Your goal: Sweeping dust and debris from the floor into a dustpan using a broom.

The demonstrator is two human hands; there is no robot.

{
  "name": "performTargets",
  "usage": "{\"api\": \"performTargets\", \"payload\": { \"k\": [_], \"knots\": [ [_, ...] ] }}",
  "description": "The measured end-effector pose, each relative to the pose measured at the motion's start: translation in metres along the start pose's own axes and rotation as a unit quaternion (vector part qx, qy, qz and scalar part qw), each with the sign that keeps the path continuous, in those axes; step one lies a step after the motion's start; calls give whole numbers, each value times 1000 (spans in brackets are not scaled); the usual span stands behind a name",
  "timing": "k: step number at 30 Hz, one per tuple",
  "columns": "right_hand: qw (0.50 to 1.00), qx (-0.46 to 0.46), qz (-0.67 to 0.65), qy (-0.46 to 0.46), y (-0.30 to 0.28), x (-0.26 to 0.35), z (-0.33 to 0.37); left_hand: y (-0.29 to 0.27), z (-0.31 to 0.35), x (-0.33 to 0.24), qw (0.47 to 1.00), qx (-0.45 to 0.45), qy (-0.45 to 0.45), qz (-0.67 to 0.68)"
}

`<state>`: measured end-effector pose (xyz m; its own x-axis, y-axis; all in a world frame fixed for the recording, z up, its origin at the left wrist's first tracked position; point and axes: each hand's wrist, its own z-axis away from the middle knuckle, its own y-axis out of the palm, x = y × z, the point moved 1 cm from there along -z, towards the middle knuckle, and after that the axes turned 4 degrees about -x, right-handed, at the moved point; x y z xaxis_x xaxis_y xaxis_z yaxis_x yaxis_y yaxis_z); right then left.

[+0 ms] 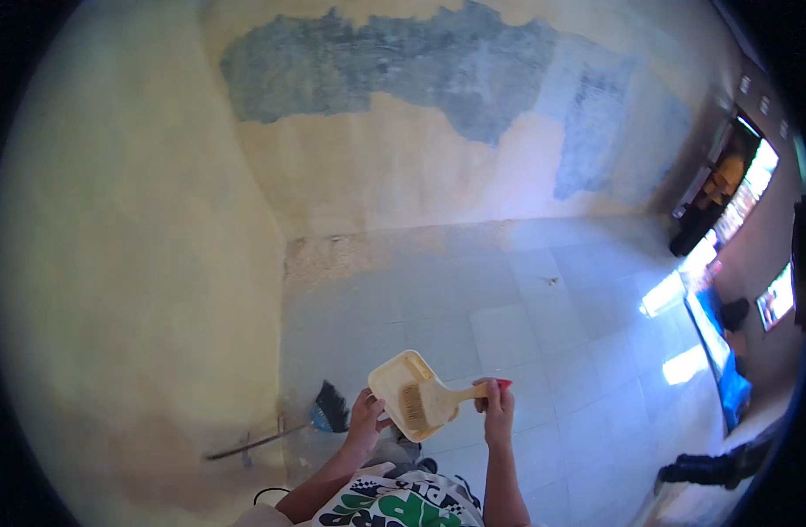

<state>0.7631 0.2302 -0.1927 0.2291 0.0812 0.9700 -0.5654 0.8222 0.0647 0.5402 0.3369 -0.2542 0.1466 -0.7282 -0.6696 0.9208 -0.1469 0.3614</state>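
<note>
My left hand [364,423] grips the near left edge of a shallow cream paint tray [388,376], held in front of my body. A wide paintbrush [440,406] with a pale handle and a red end lies across the tray, its bristles over the tray's inside. My right hand [498,413] is closed round the handle near the red end. Whether the bristles touch the tray's bottom, I cannot tell.
A broom [332,407] with black bristles rests by the left wall [139,263]. Debris [332,255] lies in the far corner. The back wall has a grey-blue patch [403,61]. A bright doorway [756,176] and blue sheeting [732,386] are at the right.
</note>
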Motion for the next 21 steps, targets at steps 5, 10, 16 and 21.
{"api": "performTargets", "payload": {
  "k": [5,10,16,21],
  "knots": [
    [991,118,14,64,-19,11,-51,42,-36,5,996,69,-16,57],
    [996,90,8,26,-25,39,-98,100,-84,-30,994,96,-41,41],
    [994,87,-49,-35,-64,37,-138,144,-105,-12,994,76,-33,75],
    [992,-30,-70,-97,-126,52,-198,181,-105,1,992,71,44,98]
  ]
}}
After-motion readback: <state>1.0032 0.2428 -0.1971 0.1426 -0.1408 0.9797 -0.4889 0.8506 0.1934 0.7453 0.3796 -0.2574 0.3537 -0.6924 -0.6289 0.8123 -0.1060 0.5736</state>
